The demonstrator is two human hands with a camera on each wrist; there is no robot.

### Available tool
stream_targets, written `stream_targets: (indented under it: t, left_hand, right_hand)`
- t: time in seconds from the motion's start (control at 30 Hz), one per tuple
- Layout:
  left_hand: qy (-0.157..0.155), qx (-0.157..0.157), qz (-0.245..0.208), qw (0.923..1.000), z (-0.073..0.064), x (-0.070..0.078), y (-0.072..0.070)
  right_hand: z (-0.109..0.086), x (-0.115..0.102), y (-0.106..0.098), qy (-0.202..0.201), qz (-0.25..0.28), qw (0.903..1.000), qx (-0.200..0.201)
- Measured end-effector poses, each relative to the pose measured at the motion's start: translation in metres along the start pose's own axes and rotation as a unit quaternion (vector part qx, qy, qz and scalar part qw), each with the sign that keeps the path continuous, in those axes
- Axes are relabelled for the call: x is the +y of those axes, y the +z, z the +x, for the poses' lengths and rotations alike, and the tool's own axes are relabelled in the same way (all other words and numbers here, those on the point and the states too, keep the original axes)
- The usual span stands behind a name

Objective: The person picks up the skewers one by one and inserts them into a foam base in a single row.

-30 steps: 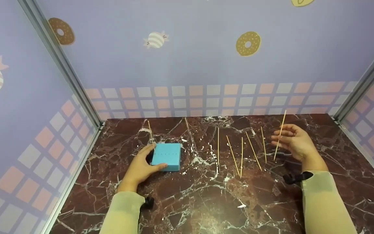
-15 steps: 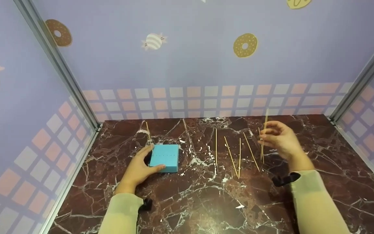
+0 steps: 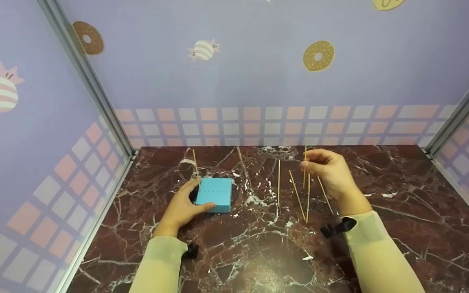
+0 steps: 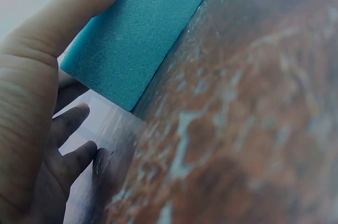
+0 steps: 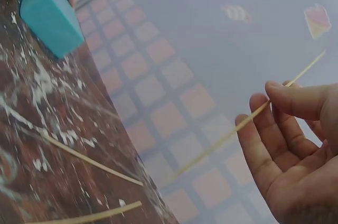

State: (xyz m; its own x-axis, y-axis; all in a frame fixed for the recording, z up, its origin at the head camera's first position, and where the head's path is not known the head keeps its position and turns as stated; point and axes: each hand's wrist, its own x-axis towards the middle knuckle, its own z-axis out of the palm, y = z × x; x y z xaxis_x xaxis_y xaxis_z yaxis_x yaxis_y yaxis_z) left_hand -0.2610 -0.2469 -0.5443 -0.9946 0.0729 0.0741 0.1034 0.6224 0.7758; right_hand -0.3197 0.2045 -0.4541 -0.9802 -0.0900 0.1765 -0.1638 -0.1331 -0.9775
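A light-blue foam block (image 3: 218, 201), with a row of small holes across its top, rests on the table. My left hand (image 3: 182, 206) grips it from the left, thumb on the near side and fingers round the far left. In the left wrist view the thumb lies along the block (image 4: 142, 34). One thin wooden skewer (image 3: 195, 160) stands tilted at the row's left end. My right hand (image 3: 334, 175) pinches another skewer (image 5: 216, 143) between thumb and fingertips, raised above the table. Below and beside that hand lie several loose skewers (image 3: 279, 183).
The dark red marbled tabletop (image 3: 250, 248) has white veins and small white flecks. A lilac wall (image 3: 250, 73) with checks and sweets closes off the back, and a side panel (image 3: 27, 162) stands at the left. Black straps (image 3: 338, 227) circle both wrists.
My right hand has moved left with the pinched skewer, from beyond the loose skewers to above them. My left hand keeps its grip on the foam block, which stays in place.
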Motion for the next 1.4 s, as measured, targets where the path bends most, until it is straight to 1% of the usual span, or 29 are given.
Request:
stream_targets:
  t: [0.17,0.33,0.53,0.77,0.97,1.1,1.2,1.3,1.4]
  left_hand:
    - [-0.001,0.007,0.002,1.0,0.003,0.002,0.0]
    - [0.0,0.004,0.005,1.0,0.003,0.001,-0.003]
    - [0.002,0.003,0.001,1.0,0.004,-0.001,-0.004]
    - [0.007,0.008,0.0,0.9999,0.003,-0.004,-0.004]
    - [0.004,0.01,0.002,0.9999,0.001,-0.004,-0.004]
    - [0.004,0.01,0.006,0.9999,0.002,-0.003,-0.003]
    - [0.008,0.015,0.004,0.9999,0.004,-0.002,-0.001]
    - [0.011,0.017,0.0,0.9998,0.005,-0.001,0.0]
    - [0.016,0.017,-0.002,0.9997,0.006,0.0,0.002]
  right_hand:
    - [0.003,0.001,0.019,0.001,-0.01,0.9999,-0.008]
    - [0.004,0.001,0.043,-0.004,-0.02,0.9994,-0.026]
    - [0.007,-0.001,0.082,-0.04,-0.024,0.9984,-0.032]
    - [0.006,-0.008,0.129,-0.059,-0.02,0.997,-0.046]
    - [0.007,-0.009,0.164,-0.075,-0.025,0.9952,-0.058]
    - [0.007,-0.007,0.183,-0.079,-0.024,0.9947,-0.061]
    - [0.007,-0.005,0.195,-0.093,-0.029,0.9936,-0.058]
    - [0.006,-0.001,0.204,-0.107,-0.041,0.9916,-0.06]
    - [0.004,0.006,0.21,-0.111,-0.049,0.9907,-0.062]
